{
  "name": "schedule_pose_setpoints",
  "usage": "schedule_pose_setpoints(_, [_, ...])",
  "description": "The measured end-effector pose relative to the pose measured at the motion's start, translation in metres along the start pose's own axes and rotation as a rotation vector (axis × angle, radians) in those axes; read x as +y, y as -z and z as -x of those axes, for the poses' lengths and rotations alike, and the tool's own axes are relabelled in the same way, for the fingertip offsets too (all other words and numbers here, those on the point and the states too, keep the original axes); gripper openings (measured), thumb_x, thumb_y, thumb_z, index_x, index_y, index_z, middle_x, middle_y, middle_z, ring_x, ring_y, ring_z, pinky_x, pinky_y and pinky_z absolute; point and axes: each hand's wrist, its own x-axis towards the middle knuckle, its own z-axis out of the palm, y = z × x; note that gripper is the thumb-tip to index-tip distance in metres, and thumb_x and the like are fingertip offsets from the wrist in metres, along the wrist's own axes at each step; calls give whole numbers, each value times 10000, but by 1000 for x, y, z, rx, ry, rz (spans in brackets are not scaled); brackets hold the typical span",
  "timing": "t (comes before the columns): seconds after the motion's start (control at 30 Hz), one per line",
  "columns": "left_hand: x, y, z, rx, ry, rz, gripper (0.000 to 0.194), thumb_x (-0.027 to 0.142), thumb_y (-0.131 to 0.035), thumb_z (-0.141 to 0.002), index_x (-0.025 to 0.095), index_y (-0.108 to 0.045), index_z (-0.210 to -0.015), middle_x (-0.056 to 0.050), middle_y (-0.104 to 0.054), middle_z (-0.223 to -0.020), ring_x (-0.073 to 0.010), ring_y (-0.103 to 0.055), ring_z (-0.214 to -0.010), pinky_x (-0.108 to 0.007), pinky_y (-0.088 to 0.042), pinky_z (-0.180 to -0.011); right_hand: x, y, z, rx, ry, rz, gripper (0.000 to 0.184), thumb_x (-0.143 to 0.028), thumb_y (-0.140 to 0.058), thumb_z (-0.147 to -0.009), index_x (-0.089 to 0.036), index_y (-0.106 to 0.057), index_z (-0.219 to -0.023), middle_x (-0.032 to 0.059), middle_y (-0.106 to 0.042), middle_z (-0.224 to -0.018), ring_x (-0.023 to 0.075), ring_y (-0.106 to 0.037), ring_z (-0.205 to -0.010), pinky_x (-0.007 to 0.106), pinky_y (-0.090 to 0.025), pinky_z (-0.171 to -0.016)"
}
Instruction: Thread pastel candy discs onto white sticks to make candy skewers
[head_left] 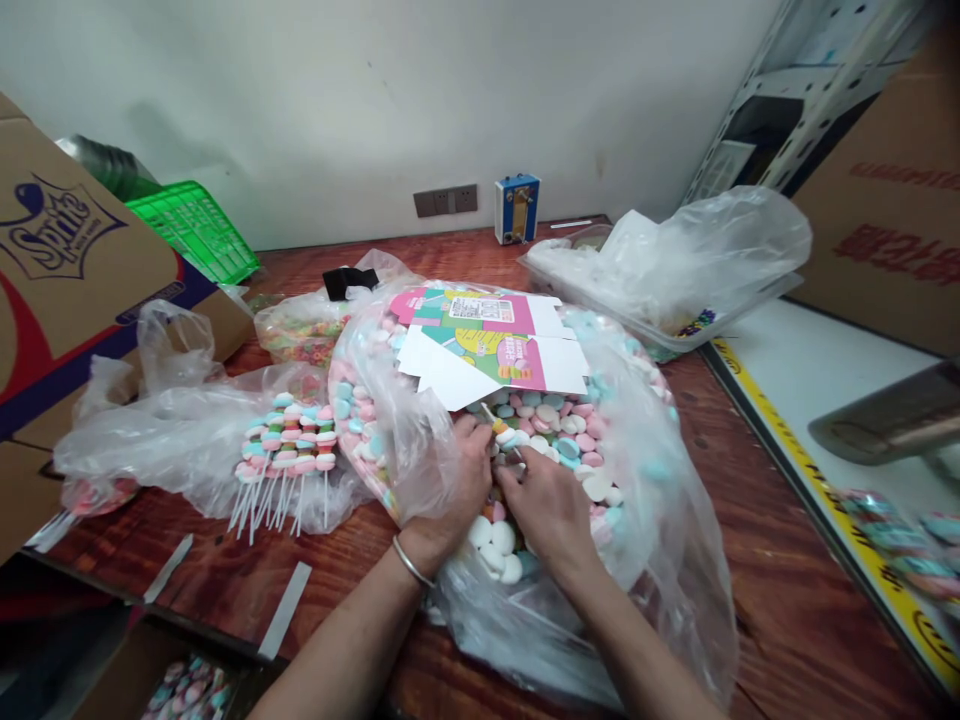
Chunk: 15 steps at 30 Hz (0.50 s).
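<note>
My left hand [466,465] is closed around a candy skewer [501,428], whose white stick tip and several coloured candies show above the fingers. Close against it, my right hand [546,502] has its fingers pinched together; what they hold is hidden. Both hands are over a large open plastic bag [667,540] full of pink, white and blue button-shaped candies [495,548]. A flat printed card box [491,345] lies on the candies just beyond my hands. On the left, several loaded candy skewers [289,440] rest on a clear plastic bag, sticks toward me.
A Sprite carton [67,240] and a green basket [196,232] stand at left. Behind are a small bag of colourful rings [304,335], a blue box [517,209] and a clear tub [720,320] with plastic bags. A metal cylinder [892,415] is at right; more candies fill a low box [187,690].
</note>
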Motion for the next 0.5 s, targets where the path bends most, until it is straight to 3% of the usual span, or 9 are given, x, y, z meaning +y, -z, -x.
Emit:
schedule_pose_setpoints(0.17, [1, -12, -12, -36, -124, 39, 115, 156, -574, -840, 207, -652, -907, -74, -625, -1001, -238, -540, -1006, -371, -417, -906, 12, 8, -2, -44, -30, -115, 187, -312, -527, -787, -183, -642, -716, 19, -631, -636, 146, -522, -588, 252, -330, -561])
schedule_pose_setpoints(0.3, [9, -15, -15, 12, -76, 192, 130, 173, -583, -837, 212, -672, -924, -81, -662, -954, -253, -565, -1004, -407, -429, -930, 23, 27, 11, -67, -50, -306, 320, -422, -507, -829, -161, -677, -904, 32, -694, -771, 164, -606, -698, 260, -458, -623])
schedule_pose_setpoints(0.4, [16, -6, -11, -6, 102, 640, 221, 230, -575, -854, 203, -680, -1047, -71, -699, -977, -218, -618, -939, -358, -486, -863, 25, 36, 25, -126, -121, -662, 382, -475, -602, -802, -158, -675, -1003, 23, -693, -774, 170, -629, -725, 265, -493, -626])
schedule_pose_setpoints(0.5, [23, 4, -4, -183, 338, 1135, 274, 304, -612, -831, 163, -692, -1053, -53, -712, -876, -151, -632, -717, -254, -507, -640, 23, 39, 33, -160, -170, -916, 395, -464, -690, -764, -173, -682, -1031, -5, -666, -687, 162, -630, -713, 258, -499, -635])
